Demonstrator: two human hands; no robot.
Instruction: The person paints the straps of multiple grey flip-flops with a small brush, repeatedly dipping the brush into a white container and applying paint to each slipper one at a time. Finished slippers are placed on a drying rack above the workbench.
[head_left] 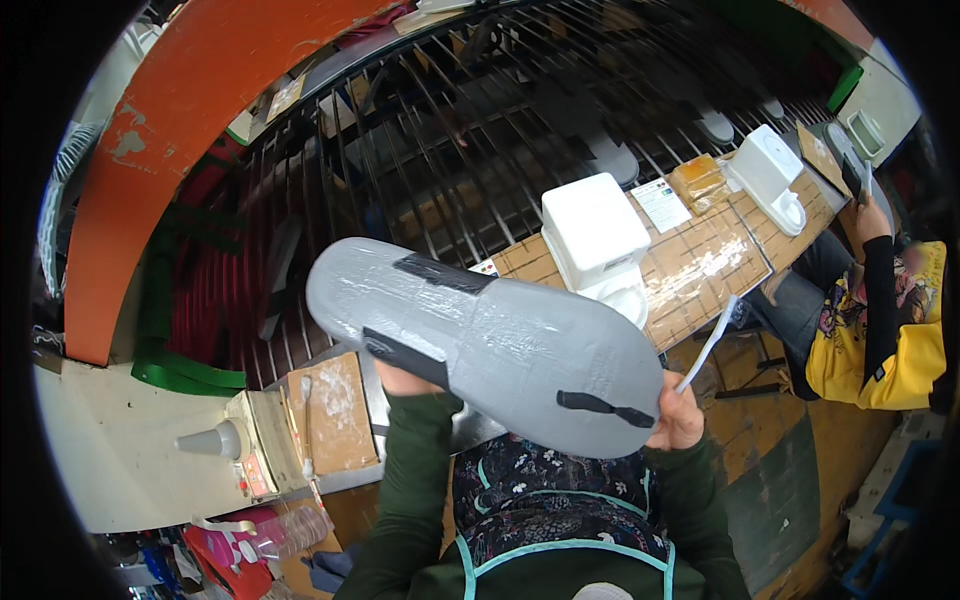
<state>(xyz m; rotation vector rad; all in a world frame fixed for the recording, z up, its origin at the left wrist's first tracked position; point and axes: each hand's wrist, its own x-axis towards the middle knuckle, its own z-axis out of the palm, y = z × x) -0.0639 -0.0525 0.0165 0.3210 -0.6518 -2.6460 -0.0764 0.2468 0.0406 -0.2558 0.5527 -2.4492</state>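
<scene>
- At the far left an orange curved beam point(140, 150) arches up and over, with a green metal frame point(180, 377) at its foot.
- A grey cone point(215, 441) lies on its side near the lower end of the beam; below it lies a clear plastic bottle point(292, 532).
- Next comes a piece of cardboard point(340, 415) with pale smears, a thin brush point(306, 425) lying along its left side.
- The person's left hand point(408, 381) is at the near edge of the sole, beside a black patch; its fingers are hidden beneath, so how they close cannot be told.
- The grey shoe sole point(545, 335) is held up in front of the person, above the patterned apron point(560, 495), tilted, its surface glossy toward the left end and marked with black patches.
- Behind the sole, a rack of dark metal bars spans the background.
- A white container point(597, 225) stands on a cardboard-covered board point(705, 262).
- The right hand point(680, 414) is at the sole's right end, its fingers closed on a slim white stick point(711, 345) that points upward.
- Farther right are an amber block point(700, 182) and a second white container point(768, 163).
- At the far right sits a co-worker in a yellow and black top point(905, 350).
</scene>
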